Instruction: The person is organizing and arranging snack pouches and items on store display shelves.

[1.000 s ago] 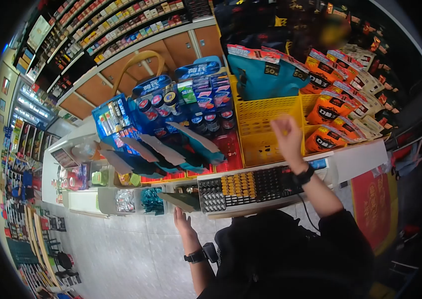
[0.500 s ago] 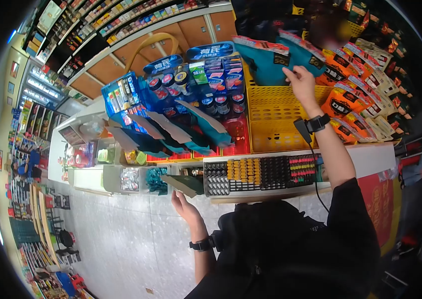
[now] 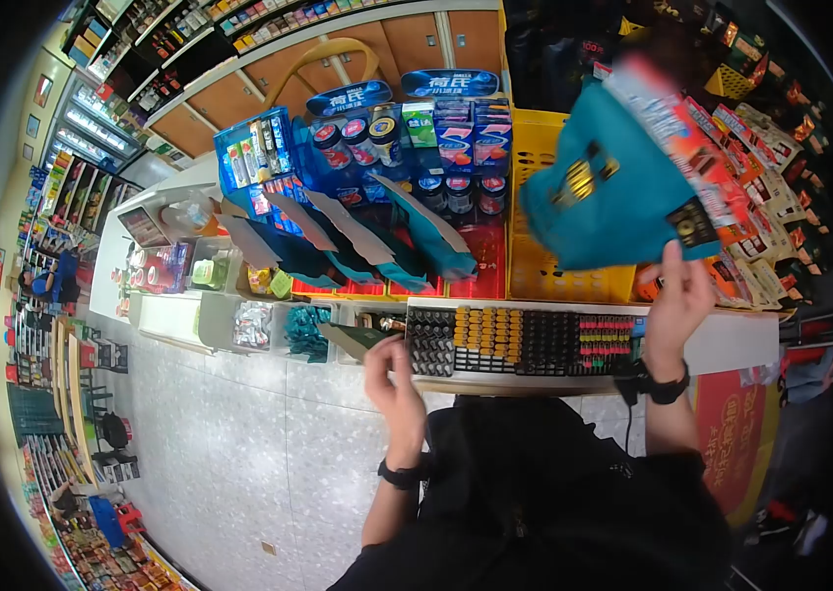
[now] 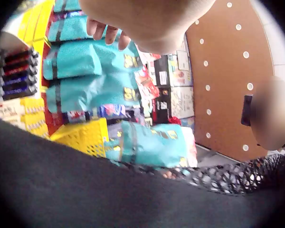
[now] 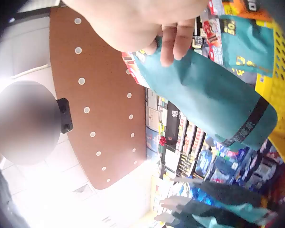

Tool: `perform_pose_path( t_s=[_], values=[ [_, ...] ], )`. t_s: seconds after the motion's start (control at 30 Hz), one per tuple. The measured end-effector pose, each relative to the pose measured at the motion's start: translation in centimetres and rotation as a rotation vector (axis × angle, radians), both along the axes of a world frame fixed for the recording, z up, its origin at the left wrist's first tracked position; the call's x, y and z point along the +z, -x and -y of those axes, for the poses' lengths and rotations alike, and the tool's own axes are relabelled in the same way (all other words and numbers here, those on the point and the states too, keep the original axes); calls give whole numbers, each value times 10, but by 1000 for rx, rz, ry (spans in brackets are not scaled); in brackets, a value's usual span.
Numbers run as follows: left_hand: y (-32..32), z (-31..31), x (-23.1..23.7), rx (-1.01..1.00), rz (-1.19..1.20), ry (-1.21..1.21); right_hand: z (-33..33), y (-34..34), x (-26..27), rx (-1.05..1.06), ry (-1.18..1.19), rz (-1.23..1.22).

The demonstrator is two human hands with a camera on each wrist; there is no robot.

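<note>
My right hand pinches a teal snack pouch by the corner of its red-and-white printed top, holding it tilted above the yellow basket. The right wrist view shows my fingers on that top end and the pouch body slanting away. Another teal pouch appears beyond it, by the basket. In front of the counter, my left hand has loosely bent fingers and holds nothing. It is nearest to a dark green packet at the counter's front edge.
Several teal pouches lean in a row left of the basket. Blue gum racks stand behind them. Lighters in trays line the front edge. Orange bags lie right of the basket; a wooden chair stands behind the counter.
My right hand has gone from above the basket to the teal pouches at its back, gripped one and brought it forward. My left hand has shifted slightly right.
</note>
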State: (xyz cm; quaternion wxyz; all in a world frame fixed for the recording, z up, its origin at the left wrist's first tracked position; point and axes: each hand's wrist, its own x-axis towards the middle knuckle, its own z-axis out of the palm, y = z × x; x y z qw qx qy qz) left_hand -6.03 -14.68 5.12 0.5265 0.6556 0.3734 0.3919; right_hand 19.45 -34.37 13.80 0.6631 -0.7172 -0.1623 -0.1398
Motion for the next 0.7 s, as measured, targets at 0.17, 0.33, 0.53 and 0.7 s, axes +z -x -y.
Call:
perform_pose_path(
  t_s=[0.17, 0.33, 0.53, 0.7],
  values=[
    [-55, 14, 21, -211, -22, -185, -39, 36, -43, 220, -66, -89],
    [-88, 14, -6, -513, 94, 437, -74, 52, -81, 283, -49, -130],
    [-101, 16, -28, -486, 61, 357, -85, 61, -101, 338, 125, -127],
    [-104, 17, -21, -480, 72, 336, -91, 64, -103, 346, 81, -142]
  ],
)
